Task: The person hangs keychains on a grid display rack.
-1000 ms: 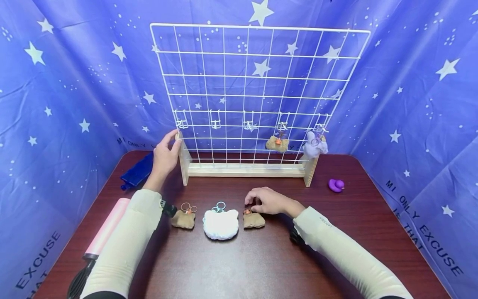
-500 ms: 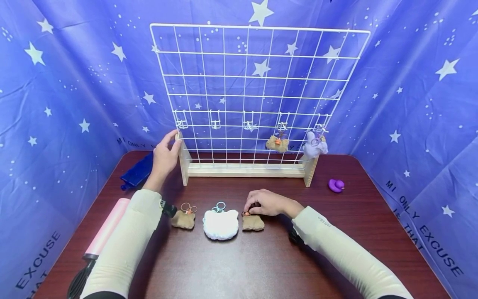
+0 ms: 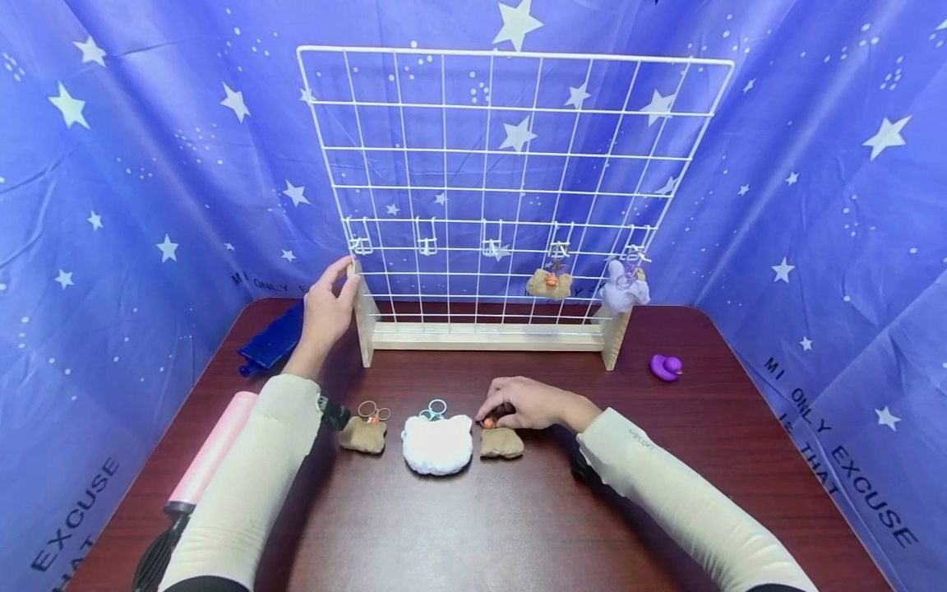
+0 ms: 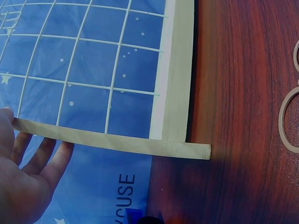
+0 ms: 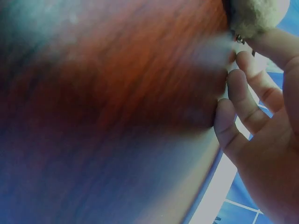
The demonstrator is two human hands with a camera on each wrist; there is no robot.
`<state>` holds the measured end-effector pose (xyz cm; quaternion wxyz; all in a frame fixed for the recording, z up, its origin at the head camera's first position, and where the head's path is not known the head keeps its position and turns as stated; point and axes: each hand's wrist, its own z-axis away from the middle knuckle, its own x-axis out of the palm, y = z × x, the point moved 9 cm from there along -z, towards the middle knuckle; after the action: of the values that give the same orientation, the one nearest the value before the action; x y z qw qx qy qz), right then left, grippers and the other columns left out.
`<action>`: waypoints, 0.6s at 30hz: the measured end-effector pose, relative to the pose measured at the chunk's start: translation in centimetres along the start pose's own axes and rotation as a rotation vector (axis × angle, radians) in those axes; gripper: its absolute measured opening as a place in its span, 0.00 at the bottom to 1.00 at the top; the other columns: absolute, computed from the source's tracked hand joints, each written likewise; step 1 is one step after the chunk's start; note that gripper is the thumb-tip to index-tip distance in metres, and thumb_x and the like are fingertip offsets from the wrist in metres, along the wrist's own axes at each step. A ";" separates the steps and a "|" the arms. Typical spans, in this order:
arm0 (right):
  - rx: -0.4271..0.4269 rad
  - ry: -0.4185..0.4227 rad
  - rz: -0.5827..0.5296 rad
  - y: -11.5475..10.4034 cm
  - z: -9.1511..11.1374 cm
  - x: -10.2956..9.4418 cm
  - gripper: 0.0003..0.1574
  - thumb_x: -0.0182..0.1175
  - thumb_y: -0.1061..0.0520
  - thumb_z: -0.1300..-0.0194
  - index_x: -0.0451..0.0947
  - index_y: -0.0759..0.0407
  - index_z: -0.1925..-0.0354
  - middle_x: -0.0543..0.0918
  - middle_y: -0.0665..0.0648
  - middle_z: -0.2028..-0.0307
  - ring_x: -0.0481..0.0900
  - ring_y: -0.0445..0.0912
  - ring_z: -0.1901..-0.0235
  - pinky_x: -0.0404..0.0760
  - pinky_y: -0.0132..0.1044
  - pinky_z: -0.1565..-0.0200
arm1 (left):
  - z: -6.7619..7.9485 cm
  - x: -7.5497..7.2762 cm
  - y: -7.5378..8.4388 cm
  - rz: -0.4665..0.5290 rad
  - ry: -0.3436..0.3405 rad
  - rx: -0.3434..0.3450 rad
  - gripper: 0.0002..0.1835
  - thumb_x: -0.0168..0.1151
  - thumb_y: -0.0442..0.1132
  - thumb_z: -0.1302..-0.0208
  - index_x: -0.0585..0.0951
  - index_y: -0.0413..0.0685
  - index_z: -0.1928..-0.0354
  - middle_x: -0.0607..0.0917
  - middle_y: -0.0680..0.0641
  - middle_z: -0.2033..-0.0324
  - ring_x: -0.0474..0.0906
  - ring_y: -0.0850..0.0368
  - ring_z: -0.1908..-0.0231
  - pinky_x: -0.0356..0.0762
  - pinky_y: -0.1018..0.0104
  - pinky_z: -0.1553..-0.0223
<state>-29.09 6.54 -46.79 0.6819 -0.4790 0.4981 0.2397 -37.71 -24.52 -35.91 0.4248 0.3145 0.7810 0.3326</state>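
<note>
My left hand (image 3: 329,308) grips the wooden side post (image 4: 112,141) of a white wire grid rack (image 3: 484,191), fingers on one side and thumb on the other. On the table, my right hand (image 3: 528,403) pinches the ring end of a brown plush keychain (image 3: 501,443) with an orange bead. The ring itself is mostly hidden by the fingers; the plush's edge (image 5: 257,16) shows in the right wrist view. To its left lie a white fluffy keychain (image 3: 438,445) with a light-blue ring and another brown plush keychain (image 3: 362,436).
Several hooks line the rack; a brown plush keychain (image 3: 550,284) and a pale lilac one (image 3: 625,289) hang at the right. A purple rubber duck (image 3: 666,367) sits right, a dark-blue object (image 3: 272,339) left, and a pink cylinder (image 3: 216,448) with a black cord front left.
My right hand has closed its fingertips on the brown keychain's ring end and shifted slightly left. That plush has moved a little with it. The left hand stays on the post.
</note>
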 end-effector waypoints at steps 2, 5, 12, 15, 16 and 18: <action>-0.022 0.015 0.022 -0.2 0.0 0.0 0.17 0.65 0.57 0.31 0.86 0.45 0.46 0.81 0.47 0.58 0.75 0.37 0.62 0.75 0.30 0.55 | 0.0 0.0 0.0 -0.002 0.001 -0.004 0.22 0.59 0.49 0.26 0.78 0.59 0.33 0.85 0.44 0.40 0.84 0.42 0.47 0.75 0.45 0.41; -0.045 0.049 0.032 -0.4 -0.1 -0.3 0.14 0.62 0.57 0.28 0.86 0.48 0.48 0.84 0.48 0.58 0.78 0.38 0.58 0.78 0.34 0.51 | 0.1 0.0 -0.1 -0.007 0.002 -0.009 0.22 0.59 0.49 0.26 0.78 0.59 0.33 0.85 0.45 0.40 0.84 0.42 0.47 0.75 0.45 0.41; -0.019 0.106 0.028 -0.2 -0.2 -0.6 0.09 0.60 0.58 0.27 0.87 0.51 0.56 0.86 0.48 0.57 0.82 0.39 0.54 0.81 0.37 0.47 | 0.0 0.0 0.0 -0.008 0.000 -0.011 0.22 0.59 0.49 0.26 0.78 0.59 0.33 0.84 0.45 0.40 0.83 0.42 0.46 0.75 0.45 0.41; 0.005 0.123 0.028 0.0 -0.2 -0.7 0.09 0.59 0.58 0.27 0.86 0.52 0.57 0.86 0.48 0.58 0.83 0.39 0.55 0.81 0.37 0.47 | 0.0 0.0 0.0 -0.006 0.001 -0.011 0.22 0.59 0.49 0.26 0.78 0.59 0.33 0.84 0.45 0.40 0.83 0.42 0.47 0.75 0.45 0.42; 0.013 0.133 0.028 0.1 -0.2 -0.8 0.09 0.59 0.59 0.27 0.86 0.53 0.58 0.86 0.48 0.59 0.83 0.39 0.55 0.81 0.37 0.47 | 0.0 0.0 0.1 -0.007 0.000 -0.011 0.22 0.59 0.49 0.26 0.78 0.59 0.33 0.84 0.44 0.40 0.83 0.42 0.47 0.75 0.45 0.42; 0.033 0.159 0.027 0.3 -0.1 -1.0 0.09 0.58 0.59 0.27 0.86 0.53 0.58 0.86 0.48 0.60 0.83 0.39 0.56 0.82 0.37 0.48 | 0.0 0.0 0.1 -0.006 -0.001 -0.011 0.21 0.59 0.48 0.26 0.78 0.59 0.33 0.85 0.44 0.40 0.84 0.41 0.47 0.75 0.45 0.42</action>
<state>-29.80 6.75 -46.02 0.6447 -0.4785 0.5610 0.2015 -37.73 -24.46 -35.83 0.4279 0.3100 0.7800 0.3352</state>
